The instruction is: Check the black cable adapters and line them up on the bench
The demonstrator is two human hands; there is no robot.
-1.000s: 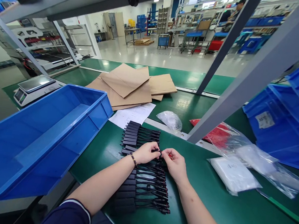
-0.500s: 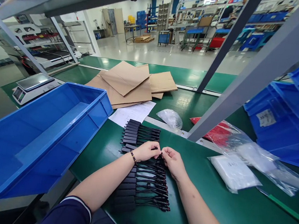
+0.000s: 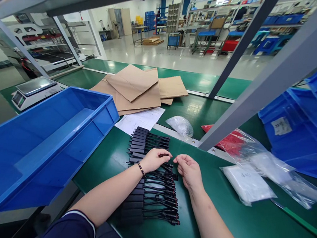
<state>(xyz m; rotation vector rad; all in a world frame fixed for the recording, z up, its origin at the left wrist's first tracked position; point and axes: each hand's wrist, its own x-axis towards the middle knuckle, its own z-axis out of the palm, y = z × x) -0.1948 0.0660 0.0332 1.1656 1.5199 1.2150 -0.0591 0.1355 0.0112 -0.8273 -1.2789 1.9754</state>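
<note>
A long row of flat black modules with thin black cables (image 3: 161, 203) lies on the green table; several cable ends in the near part show red tips. My left hand (image 3: 156, 161), with a beaded bracelet at its wrist, is over the middle of the row. Its thumb and fingers are closed on a black cable, mostly hidden by the hand. Just to the right, my right hand (image 3: 190, 170) has its thumb and forefinger pinched together. Whatever is between those fingertips is too small to make out. A narrow gap separates the two hands.
A big blue bin (image 3: 46, 145) stands left, near a scale (image 3: 34, 92). Cardboard sheets (image 3: 139, 87) and white paper (image 3: 141, 120) lie behind the row. A clear bag (image 3: 180, 126), a bag of red pieces (image 3: 232, 141) and a white packet (image 3: 247, 183) lie beside a slanted metal post (image 3: 250, 94).
My right hand has moved slightly right, away from my left hand, so the fingertips that were together are now apart. My left hand has hardly moved.
</note>
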